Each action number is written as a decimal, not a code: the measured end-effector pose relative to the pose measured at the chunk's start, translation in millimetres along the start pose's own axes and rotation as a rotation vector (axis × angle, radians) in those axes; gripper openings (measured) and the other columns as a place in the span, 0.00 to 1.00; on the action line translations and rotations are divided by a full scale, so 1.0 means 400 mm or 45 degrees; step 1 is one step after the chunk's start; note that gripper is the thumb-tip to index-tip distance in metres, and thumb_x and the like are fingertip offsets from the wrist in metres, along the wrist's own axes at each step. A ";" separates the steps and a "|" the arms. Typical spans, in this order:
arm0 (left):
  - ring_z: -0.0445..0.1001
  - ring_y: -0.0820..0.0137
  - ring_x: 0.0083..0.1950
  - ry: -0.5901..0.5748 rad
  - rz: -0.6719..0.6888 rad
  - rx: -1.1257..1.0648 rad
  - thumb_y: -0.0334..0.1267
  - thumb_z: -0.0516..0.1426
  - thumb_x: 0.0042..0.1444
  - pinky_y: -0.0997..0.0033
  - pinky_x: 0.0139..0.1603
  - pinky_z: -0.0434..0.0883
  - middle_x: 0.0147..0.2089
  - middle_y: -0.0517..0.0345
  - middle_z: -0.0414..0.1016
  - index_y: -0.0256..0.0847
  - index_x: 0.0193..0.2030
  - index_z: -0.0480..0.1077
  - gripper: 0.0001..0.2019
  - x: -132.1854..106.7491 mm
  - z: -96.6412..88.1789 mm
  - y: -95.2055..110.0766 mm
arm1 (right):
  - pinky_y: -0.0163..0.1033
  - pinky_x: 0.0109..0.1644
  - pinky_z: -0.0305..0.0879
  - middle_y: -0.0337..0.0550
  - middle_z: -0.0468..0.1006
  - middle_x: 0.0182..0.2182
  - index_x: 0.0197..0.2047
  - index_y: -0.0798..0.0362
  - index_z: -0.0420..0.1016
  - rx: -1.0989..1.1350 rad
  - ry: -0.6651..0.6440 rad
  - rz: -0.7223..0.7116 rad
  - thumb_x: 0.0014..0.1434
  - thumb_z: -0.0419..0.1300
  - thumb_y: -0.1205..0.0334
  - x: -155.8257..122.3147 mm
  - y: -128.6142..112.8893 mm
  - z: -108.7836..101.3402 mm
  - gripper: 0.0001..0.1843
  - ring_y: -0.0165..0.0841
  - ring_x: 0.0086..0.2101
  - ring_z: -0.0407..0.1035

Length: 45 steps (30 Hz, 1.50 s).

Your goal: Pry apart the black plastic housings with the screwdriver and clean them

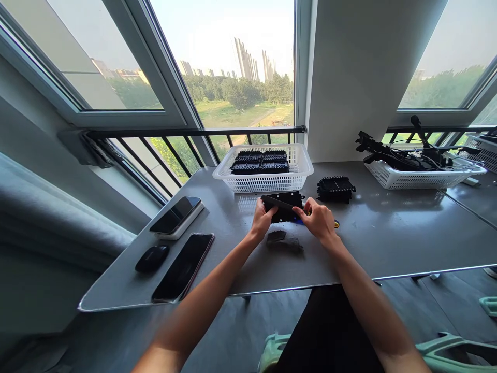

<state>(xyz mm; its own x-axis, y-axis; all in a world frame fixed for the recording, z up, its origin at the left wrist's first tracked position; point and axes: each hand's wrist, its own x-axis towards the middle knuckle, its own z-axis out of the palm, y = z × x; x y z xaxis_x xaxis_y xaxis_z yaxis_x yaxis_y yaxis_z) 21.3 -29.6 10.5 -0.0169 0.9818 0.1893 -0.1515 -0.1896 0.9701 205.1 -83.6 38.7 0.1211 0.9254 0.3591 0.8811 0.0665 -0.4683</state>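
My left hand (262, 218) is closed around the left end of a black plastic part (286, 213), held just above the table. My right hand (319, 220) is closed on a tool with a long, flat dark blade (280, 203), which looks like a file; its blade slants across the part's face. A bit of yellow shows at my right fingers. Beyond that hand a blue-and-yellow handle end (336, 224) sticks out, and I cannot tell whether it belongs to the same tool. Dark, thin scraps (285, 242) lie on the table below the part.
A white basket (267, 184) with black parts stands behind my hands. Stacked black parts (336, 188) lie to the right. Farther right, another white basket (411, 179) holds black equipment and cables. Phones (184, 267) and a black mouse (152, 258) lie left on the grey table (240, 277).
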 end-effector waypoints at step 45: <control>0.74 0.66 0.40 0.055 -0.056 -0.067 0.39 0.64 0.44 0.62 0.46 0.71 0.36 0.60 0.74 0.43 0.42 0.60 0.21 0.001 -0.008 0.011 | 0.35 0.28 0.45 0.41 0.74 0.23 0.31 0.50 0.67 0.024 0.153 0.132 0.60 0.49 0.33 0.012 0.029 0.000 0.27 0.36 0.26 0.69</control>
<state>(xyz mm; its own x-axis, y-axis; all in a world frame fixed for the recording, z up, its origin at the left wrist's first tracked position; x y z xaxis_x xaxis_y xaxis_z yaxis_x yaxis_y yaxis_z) 17.4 -30.0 14.2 -0.0512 0.9890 0.1388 -0.2049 -0.1464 0.9678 215.9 -78.5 35.0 0.2656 0.8764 0.4018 0.8524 -0.0187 -0.5225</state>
